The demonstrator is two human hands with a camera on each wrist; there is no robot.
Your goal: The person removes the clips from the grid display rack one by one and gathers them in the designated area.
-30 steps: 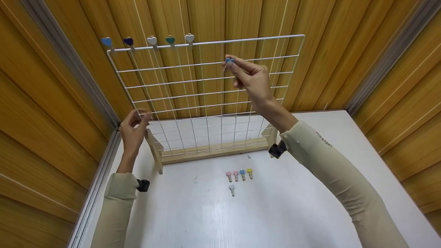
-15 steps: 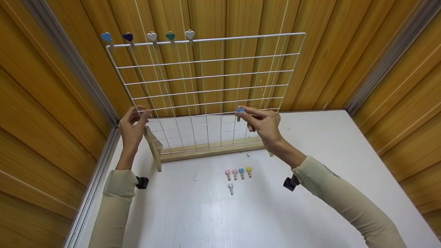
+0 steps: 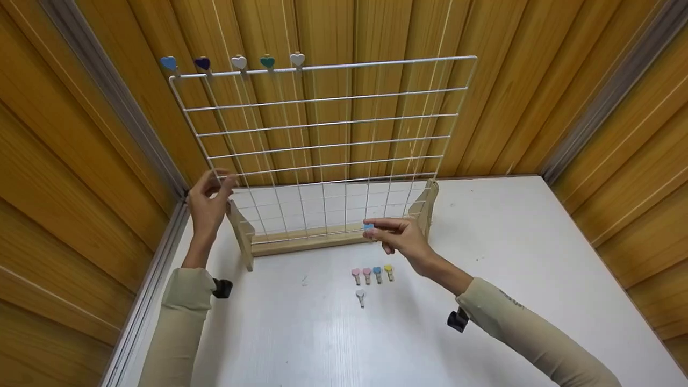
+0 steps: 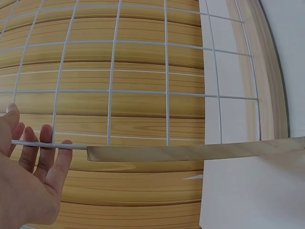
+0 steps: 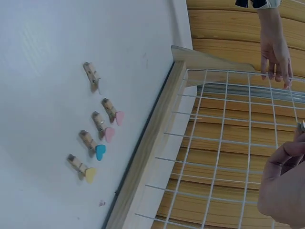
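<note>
Clips (image 3: 372,275) lying in a row on the white tabletop (image 3: 333,333) at lower centre, one more just below them. Right hand (image 3: 400,236) above these, fingers pinching a blue heart clip (image 3: 368,227) near the grid's (image 3: 322,134) wooden base (image 3: 312,239). Left hand (image 3: 207,201) at centre left, fingers loosely curled about the grid's left edge wire. Five heart clips (image 3: 236,62) pinned along the top wire, upper left.

A small wooden clip with a blue heart (image 3: 368,227) sits pinched above the worktop (image 3: 516,242). The white wire grid (image 3: 322,129) stands upright in its wooden base (image 3: 306,239) along the worktop's far edge.
</note>
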